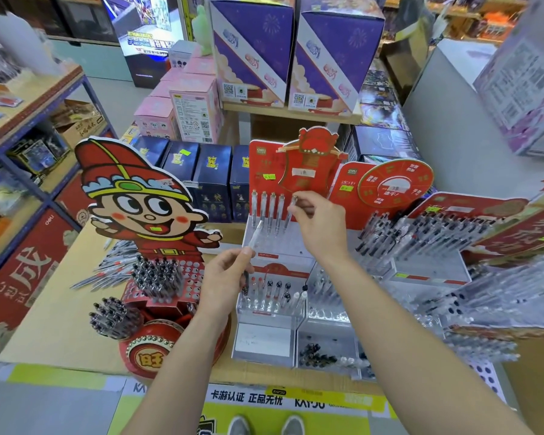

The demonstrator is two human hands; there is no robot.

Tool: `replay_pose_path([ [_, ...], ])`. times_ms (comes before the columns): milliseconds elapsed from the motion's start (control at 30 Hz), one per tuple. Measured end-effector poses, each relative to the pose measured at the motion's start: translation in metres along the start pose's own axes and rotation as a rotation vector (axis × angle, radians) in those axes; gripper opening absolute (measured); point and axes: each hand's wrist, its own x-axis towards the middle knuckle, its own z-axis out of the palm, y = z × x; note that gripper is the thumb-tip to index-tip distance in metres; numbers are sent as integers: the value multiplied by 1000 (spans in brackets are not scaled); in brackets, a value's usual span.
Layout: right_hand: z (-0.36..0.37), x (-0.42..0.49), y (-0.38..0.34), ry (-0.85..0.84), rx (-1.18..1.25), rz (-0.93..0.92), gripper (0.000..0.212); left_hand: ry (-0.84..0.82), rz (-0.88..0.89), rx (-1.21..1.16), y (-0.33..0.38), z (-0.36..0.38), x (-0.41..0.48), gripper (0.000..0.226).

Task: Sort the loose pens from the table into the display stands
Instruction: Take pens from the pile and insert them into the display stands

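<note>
Left of centre the left hand [225,277] pinches a clear pen [254,235] slanting up-right toward the white display stand [296,243], while further right the right hand [319,227] pinches a second pen [291,211], near-upright, tip down beside the back row's four.

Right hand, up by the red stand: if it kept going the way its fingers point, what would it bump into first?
Probably the row of upright pens just left of the pen the right hand pinches; depth is unclear, so it might reach the red backboard instead.
</note>
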Motion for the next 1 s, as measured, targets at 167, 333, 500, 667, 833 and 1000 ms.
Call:
replay_pose_path([
  [167, 2, 3, -3, -30, -52, -5, 22, 11, 12, 5, 4, 3, -3, 25],
  [333, 5, 4, -3, -29, -66, 15, 20, 13, 18, 28, 4, 5, -6, 27],
  [500, -4, -7, 0, -25, -57, 112, 30, 10, 55, 53, 7, 14, -6, 26],
  [667, -15, -44, -12, -180, 177, 79, 17, -58, 138, 79, 10, 32, -4, 21],
  [833, -24, -39, -14, -118, 235, 58, 9, -116, 180, 59, 17, 48, -6, 15],
  [1000, -47, -9, -4, 27, 176, -23, 16, -11, 366, 614, 18, 24, 13, 32],
])
